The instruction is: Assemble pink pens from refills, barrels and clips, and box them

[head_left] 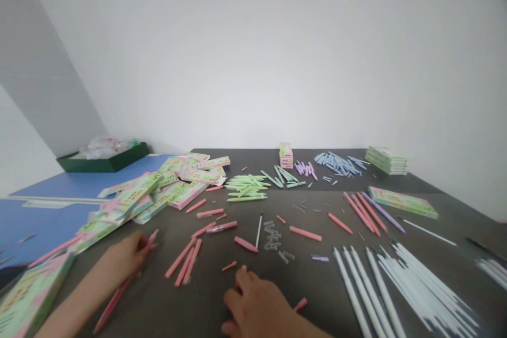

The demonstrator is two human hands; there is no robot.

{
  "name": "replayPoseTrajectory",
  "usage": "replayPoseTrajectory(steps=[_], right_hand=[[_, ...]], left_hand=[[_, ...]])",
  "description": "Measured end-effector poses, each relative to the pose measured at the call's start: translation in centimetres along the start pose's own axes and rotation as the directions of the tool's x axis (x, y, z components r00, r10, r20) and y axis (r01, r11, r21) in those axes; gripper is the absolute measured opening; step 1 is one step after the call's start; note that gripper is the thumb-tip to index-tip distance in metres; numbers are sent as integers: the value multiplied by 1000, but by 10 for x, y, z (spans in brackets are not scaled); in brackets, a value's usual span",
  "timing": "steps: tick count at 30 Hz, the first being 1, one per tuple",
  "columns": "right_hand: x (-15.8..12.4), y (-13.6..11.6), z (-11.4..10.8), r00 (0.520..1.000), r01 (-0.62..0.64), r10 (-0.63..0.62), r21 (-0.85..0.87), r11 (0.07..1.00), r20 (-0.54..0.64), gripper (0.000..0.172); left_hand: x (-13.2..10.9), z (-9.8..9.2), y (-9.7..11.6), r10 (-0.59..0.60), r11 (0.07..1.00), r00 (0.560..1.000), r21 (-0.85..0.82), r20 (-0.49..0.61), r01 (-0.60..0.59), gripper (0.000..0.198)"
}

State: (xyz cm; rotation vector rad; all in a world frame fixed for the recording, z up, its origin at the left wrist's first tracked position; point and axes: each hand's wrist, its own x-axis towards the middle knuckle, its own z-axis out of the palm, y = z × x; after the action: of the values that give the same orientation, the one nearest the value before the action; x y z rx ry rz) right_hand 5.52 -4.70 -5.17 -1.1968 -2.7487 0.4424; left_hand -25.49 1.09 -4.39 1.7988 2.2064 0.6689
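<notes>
My left hand [127, 257] lies low on the dark table [325, 203], its fingers closed round a pink pen part [152, 236] whose tip sticks out to the right. A long pink pen [113, 302] runs under the left wrist. My right hand [257, 306] rests knuckles up near the front edge, fingers curled; a pink cap [300, 304] lies just to its right. I cannot make out anything inside the right hand. Loose pink barrels [186, 261] lie between the two hands.
Green-and-pink boxes [158, 193] are heaped at the left. White refills [400, 285] lie in rows at the right. Green pens [245, 187], purple pens [304, 169] and blue pens [336, 162] sit further back, with small clear clips [273, 237] mid-table.
</notes>
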Motion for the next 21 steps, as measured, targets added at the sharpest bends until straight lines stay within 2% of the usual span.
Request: replayPoseTrajectory(steps=[3,9,14,17,21], right_hand=[[-2,0,-2,998,-52,53,42,998,-22,42],[-2,2,-7,993,-117,115,97,988,22,46],[1,4,-7,992,-118,114,66,991,56,44],[1,6,-7,994,-95,90,79,992,69,41],[-5,13,-12,995,-82,73,146,986,63,34]], left_hand=[[8,13,3,13,999,1000,31,7,-13,33],[15,25,7,44,994,997,93,66,-50,22],[11,24,4,44,984,996,166,83,-57,40],[4,18,15,66,972,997,223,42,-74,43],[-9,10,44,142,945,990,296,15,-140,36]])
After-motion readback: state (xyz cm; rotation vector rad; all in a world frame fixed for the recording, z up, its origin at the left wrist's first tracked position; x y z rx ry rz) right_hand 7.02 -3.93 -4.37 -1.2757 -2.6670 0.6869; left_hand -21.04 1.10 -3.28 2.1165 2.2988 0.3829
